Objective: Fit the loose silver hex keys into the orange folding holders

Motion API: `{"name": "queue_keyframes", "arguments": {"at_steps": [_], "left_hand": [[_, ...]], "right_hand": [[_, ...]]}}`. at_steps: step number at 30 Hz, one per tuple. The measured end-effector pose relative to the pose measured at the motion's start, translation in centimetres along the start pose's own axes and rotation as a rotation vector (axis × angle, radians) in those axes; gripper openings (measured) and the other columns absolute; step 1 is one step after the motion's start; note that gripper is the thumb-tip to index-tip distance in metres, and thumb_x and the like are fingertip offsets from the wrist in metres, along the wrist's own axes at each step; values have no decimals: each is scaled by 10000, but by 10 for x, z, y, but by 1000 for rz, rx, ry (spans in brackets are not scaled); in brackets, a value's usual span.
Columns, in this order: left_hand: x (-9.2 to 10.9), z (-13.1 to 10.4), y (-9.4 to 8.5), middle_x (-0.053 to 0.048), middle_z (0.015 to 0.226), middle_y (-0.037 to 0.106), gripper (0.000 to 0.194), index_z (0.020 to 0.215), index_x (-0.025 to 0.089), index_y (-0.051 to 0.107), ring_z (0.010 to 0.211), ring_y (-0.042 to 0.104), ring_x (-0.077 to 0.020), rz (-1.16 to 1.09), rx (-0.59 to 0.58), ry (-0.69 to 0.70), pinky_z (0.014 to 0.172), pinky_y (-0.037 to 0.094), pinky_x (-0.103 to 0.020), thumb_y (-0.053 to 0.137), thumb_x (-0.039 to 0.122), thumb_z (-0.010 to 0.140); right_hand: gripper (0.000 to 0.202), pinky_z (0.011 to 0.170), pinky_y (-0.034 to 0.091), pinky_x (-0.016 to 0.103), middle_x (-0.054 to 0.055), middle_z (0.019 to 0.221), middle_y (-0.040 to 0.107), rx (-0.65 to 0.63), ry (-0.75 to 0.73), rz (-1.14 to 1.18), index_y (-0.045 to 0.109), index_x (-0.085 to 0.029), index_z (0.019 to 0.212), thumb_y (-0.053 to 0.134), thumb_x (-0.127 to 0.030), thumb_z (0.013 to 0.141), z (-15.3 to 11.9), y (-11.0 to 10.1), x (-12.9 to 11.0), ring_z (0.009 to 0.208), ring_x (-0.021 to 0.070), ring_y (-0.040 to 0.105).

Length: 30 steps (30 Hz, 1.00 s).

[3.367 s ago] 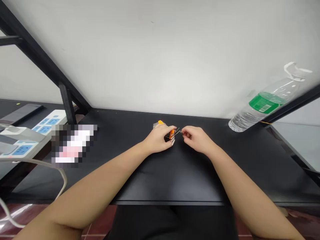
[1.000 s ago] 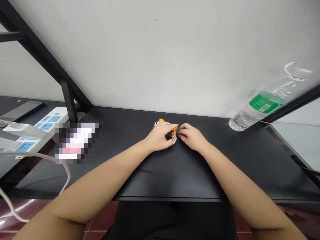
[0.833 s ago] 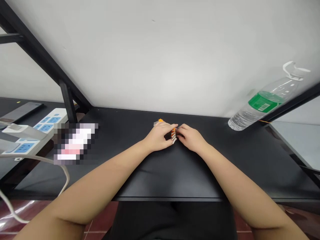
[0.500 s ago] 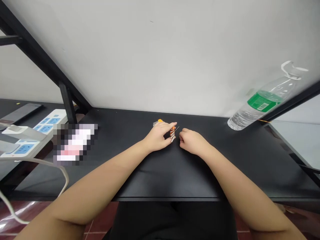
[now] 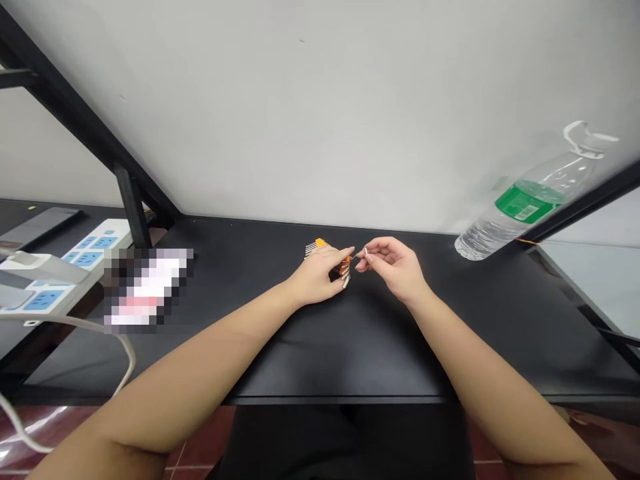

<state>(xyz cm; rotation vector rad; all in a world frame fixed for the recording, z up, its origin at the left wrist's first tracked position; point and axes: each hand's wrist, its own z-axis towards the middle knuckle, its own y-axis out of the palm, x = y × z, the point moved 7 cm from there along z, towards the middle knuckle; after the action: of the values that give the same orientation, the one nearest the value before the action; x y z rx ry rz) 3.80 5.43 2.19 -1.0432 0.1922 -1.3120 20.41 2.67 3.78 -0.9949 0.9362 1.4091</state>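
My left hand (image 5: pixel 320 272) is wrapped over a small orange object with white strips (image 5: pixel 345 268), which lies low at the black table top. White strips fan out past its thumb, and an orange end with dark-and-white striped edges (image 5: pixel 315 247) shows beyond the knuckles. The palm hides the object's middle. A thin rod (image 5: pixel 355 257) sticks out from it toward my right hand (image 5: pixel 390 263). That hand is closed in a pinch, with a tiny white piece (image 5: pixel 366 251) between thumb and index finger; its kind is too small to tell.
A large water bottle with a green label (image 5: pixel 530 201) stands at the back right by the wall. At the left are a power strip (image 5: pixel 95 257) with plugs, a white cable (image 5: pixel 131 357), a blurred-out flat item (image 5: pixel 150 290) and a black frame post (image 5: pixel 133 207).
My right hand has turned from knuckles-up to fingers-up, lifting slightly, and a white piece now shows in its pinch. My left hand stays nearly in place on the orange object.
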Motion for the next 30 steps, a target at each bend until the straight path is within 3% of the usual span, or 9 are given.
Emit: {"name": "queue_keyframes", "arguments": {"at_steps": [10,21,30], "left_hand": [[5,1,1,-95,1095,748,630,1464,200,540,1002,704,-233,-48,7,50,944,553,-425,654,211,844],[4,0,0,-86,1086,750,607,1448,212,553,1015,709,-230,-45,7,24,968,546,-421,654,222,850],[6,1,0,-86,1094,747,513,1342,208,630,1036,698,-237,-46,-30,11,1001,530,-434,661,220,830]], "right_hand": [[301,814,676,426,47,895,781,6,26,82,723,-209,949,863,-432,804,0,2,4,786,197,764],[243,812,670,417,47,893,774,-20,-89,-57,713,-227,978,780,-444,891,-6,7,-9,800,202,763],[111,845,660,400,49,965,779,-75,-176,-150,743,-246,999,721,-342,947,-9,7,-12,837,203,768]]}}
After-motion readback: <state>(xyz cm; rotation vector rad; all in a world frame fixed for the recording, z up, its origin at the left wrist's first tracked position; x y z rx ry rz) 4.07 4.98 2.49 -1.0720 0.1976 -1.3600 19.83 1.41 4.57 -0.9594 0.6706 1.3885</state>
